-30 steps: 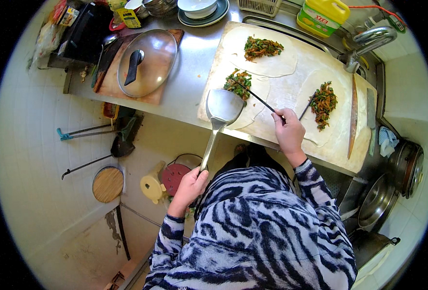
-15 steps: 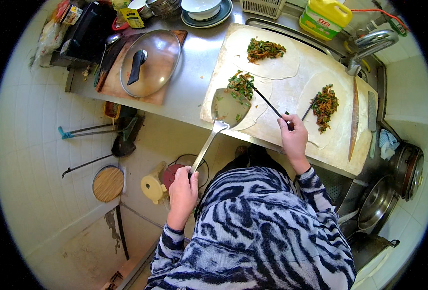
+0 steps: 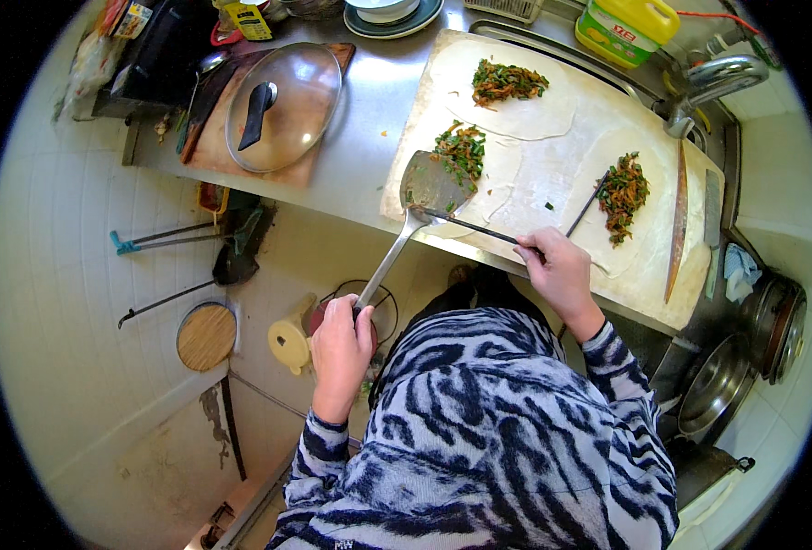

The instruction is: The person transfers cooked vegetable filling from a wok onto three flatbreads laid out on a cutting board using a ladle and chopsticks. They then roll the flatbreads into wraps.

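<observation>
My left hand (image 3: 340, 346) is closed around the handle of a metal spatula (image 3: 438, 183). The spatula's broad blade rests over the near-left dough sheet (image 3: 499, 197), against a pile of chopped green and orange filling (image 3: 462, 147). My right hand (image 3: 560, 275) grips a pair of dark chopsticks (image 3: 479, 227) spread wide apart. One tip reaches the blade near its neck; the other points at the right-hand filling pile (image 3: 622, 194). Another filling pile (image 3: 508, 84) lies on the far dough sheet (image 3: 548, 124). All sit on a floured board (image 3: 658, 313).
A tapered rolling pin (image 3: 677, 225) lies along the board's right side, with a flat metal blade (image 3: 711, 206) beyond. To the left, a glass lid (image 3: 300, 119) covers part of a wooden cutting board (image 3: 206, 156). A faucet (image 3: 719, 81) and yellow oil jug (image 3: 621, 35) stand behind.
The left chopstick's tip has moved from the near-left filling down to the spatula's neck. A small green bit now shows on the board's middle. My right hand has shifted slightly nearer me.
</observation>
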A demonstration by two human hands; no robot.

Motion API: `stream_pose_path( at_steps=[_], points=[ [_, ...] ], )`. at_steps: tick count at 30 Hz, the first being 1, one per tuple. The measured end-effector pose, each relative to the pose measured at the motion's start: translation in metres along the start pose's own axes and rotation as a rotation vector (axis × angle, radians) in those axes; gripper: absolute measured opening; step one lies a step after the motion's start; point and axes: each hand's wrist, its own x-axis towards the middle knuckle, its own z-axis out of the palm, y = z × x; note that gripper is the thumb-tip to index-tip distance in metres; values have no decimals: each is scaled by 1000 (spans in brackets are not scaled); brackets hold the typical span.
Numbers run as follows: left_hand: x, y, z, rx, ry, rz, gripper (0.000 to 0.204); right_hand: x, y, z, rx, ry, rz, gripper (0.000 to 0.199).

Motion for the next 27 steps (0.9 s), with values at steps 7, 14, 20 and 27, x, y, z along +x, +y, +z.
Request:
stream_pose_path(
  at_steps=[7,14,20,27],
  points=[
    [2,-2,-2,4,-25,18,21,5,16,-9,51,-39,66,11],
    [1,-3,-4,13,-76,47,21,14,32,-5,-14,-103,8,13],
    [2,0,-6,13,-78,61,19,21,39,8,35,-22,103,12],
    [1,0,-5,38,-90,21,18,19,53,24,64,115,262,12]
  ],
)
